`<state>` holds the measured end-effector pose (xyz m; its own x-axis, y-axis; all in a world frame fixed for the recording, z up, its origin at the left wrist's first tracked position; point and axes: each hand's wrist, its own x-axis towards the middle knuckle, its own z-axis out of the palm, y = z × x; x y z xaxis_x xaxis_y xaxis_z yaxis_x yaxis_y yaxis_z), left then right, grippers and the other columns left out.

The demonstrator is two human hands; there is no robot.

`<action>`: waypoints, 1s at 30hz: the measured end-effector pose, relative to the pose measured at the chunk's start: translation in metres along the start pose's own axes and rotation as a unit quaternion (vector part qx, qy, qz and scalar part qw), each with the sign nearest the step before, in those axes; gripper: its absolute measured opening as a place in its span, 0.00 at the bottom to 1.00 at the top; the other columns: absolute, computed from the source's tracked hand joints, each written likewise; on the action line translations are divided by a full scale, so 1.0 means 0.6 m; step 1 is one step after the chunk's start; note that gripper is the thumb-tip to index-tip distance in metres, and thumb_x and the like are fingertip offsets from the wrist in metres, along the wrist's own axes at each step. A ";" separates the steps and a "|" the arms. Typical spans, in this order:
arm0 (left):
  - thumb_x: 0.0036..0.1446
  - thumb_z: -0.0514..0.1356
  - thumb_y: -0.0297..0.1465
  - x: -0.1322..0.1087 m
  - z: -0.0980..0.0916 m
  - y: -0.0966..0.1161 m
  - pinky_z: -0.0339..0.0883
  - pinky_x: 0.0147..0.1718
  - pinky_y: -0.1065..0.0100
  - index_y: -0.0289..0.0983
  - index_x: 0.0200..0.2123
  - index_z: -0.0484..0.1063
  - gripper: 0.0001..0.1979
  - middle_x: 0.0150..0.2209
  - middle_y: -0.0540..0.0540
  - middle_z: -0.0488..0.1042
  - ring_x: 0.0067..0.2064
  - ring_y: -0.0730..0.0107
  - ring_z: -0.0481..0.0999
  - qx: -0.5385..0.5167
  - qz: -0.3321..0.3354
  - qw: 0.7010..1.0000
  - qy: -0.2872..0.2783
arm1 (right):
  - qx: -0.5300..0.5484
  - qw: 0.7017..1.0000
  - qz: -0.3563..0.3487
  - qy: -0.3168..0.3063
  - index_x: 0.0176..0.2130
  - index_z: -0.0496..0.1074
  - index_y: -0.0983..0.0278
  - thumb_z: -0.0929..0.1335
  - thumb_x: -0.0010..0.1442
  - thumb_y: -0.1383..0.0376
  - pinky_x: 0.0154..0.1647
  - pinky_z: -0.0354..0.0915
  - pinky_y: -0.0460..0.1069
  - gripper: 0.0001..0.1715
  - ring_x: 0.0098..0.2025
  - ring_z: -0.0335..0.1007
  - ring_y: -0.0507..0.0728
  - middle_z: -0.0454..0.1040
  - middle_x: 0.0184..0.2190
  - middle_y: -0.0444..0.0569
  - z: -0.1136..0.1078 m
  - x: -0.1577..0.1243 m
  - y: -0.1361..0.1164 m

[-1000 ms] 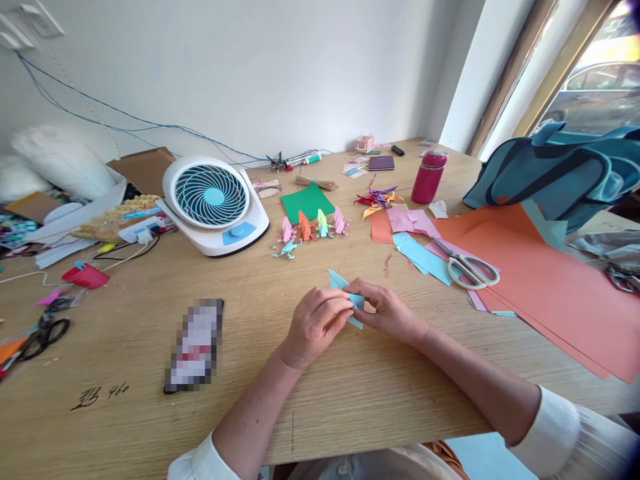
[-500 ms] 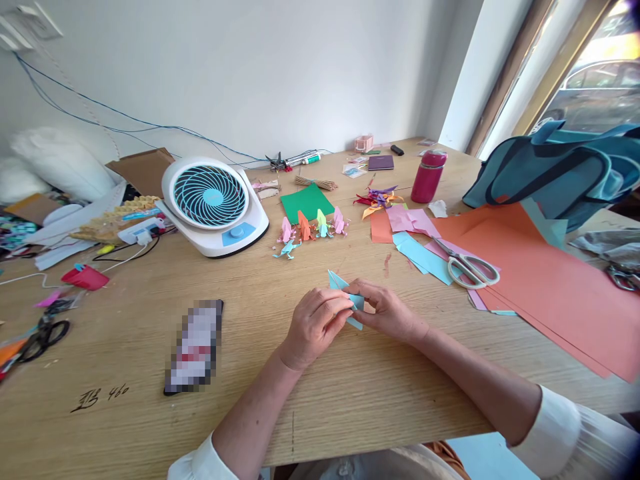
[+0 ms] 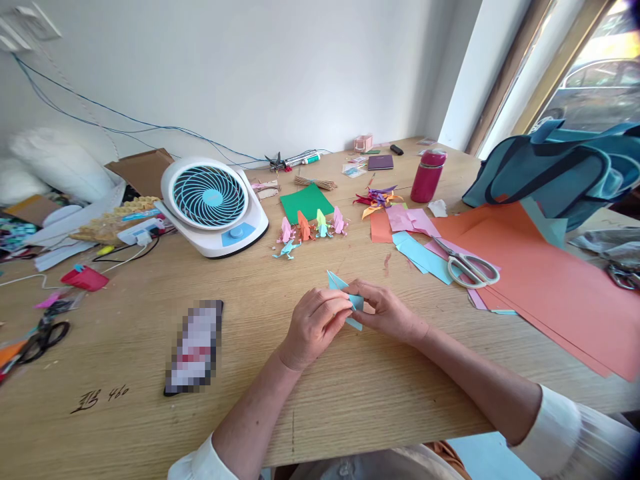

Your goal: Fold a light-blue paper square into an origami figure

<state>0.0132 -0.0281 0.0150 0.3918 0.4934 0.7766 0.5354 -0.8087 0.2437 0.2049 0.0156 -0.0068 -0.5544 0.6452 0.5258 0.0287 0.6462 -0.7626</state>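
Observation:
Between my two hands is a light-blue folded paper [image 3: 338, 281], with one pointed corner showing at the upper left and another below. My left hand [image 3: 316, 325] is closed on its near side, fingertips pinching a fold. From the right, my right hand [image 3: 385, 311] pinches the same paper between thumb and fingers. The middle of the paper is partly hidden by the fingers. Beyond my hands stand several small origami figures [image 3: 303, 228] in pink, orange and green, with a blue origami figure [image 3: 287, 249] lying in front of them.
A white fan [image 3: 213, 200] stands at the back left, near a green paper sheet [image 3: 307, 203]. To the right lie scissors [image 3: 470, 267] on coloured paper, large orange sheets [image 3: 540, 293], a red bottle [image 3: 429, 176] and a blue bag [image 3: 535, 167]. A blurred flat object [image 3: 195, 348] lies left.

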 end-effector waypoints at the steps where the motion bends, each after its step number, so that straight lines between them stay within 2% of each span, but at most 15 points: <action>1: 0.61 0.62 0.22 0.000 0.000 0.000 0.73 0.42 0.64 0.39 0.46 0.70 0.12 0.43 0.44 0.78 0.44 0.67 0.77 0.000 0.001 1.000 0.001 | -0.001 1.000 -0.002 0.000 0.49 0.74 0.62 0.71 0.61 0.69 0.46 0.67 0.49 0.15 0.43 0.73 0.55 0.75 0.41 0.49 0.000 0.000 -0.001; 15: 0.60 0.62 0.22 0.002 -0.003 0.002 0.71 0.41 0.66 0.39 0.43 0.70 0.09 0.41 0.45 0.76 0.42 0.68 0.75 0.010 0.005 1.000 0.009 | -0.014 1.000 -0.023 -0.002 0.49 0.74 0.63 0.69 0.61 0.72 0.47 0.68 0.50 0.16 0.45 0.73 0.56 0.76 0.43 0.52 0.002 0.001 -0.002; 24: 0.59 0.62 0.24 0.002 -0.008 -0.001 0.70 0.40 0.66 0.40 0.42 0.69 0.09 0.40 0.46 0.69 0.40 0.68 0.72 0.005 -0.022 1.000 -0.017 | -0.054 0.998 -0.043 -0.013 0.51 0.72 0.62 0.69 0.62 0.71 0.45 0.68 0.50 0.17 0.45 0.73 0.57 0.75 0.43 0.52 0.003 -0.003 0.003; 30: 0.57 0.61 0.25 0.005 -0.014 -0.004 0.69 0.38 0.65 0.40 0.39 0.69 0.07 0.41 0.45 0.66 0.41 0.66 0.69 -0.007 -0.033 0.999 -0.041 | -0.052 0.997 -0.036 -0.033 0.52 0.71 0.62 0.67 0.61 0.75 0.46 0.68 0.50 0.21 0.46 0.73 0.56 0.74 0.45 0.52 0.001 -0.002 -0.003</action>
<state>0.0067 -0.0273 0.0220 0.4166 0.5690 0.7090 0.5509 -0.7784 0.3010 0.2052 0.0137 -0.0061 -0.6123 0.5687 0.5492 0.0704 0.7311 -0.6786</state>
